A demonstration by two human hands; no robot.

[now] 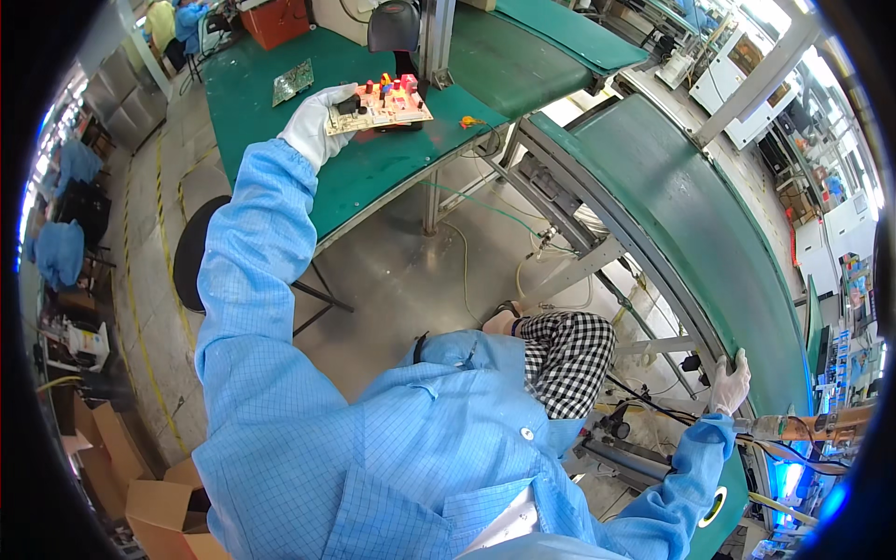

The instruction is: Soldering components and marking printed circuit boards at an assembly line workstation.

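My left hand, in a white glove, is closed on the edge of a circuit board with red, yellow and black components standing on its upper side. It holds the board above the green-topped table, arm stretched out. Behind it a second circuit board, greenish, lies on the table. Off to the right, my gloved right hand rests at the near edge of the green conveyor belt, its fingers apart and nothing visible in them.
A black stool stands left of the table. At the back sits a red bin. Hoses and cables run across the floor under the conveyor frame. Cardboard boxes are at lower left. A pipe juts in beside my right forearm.
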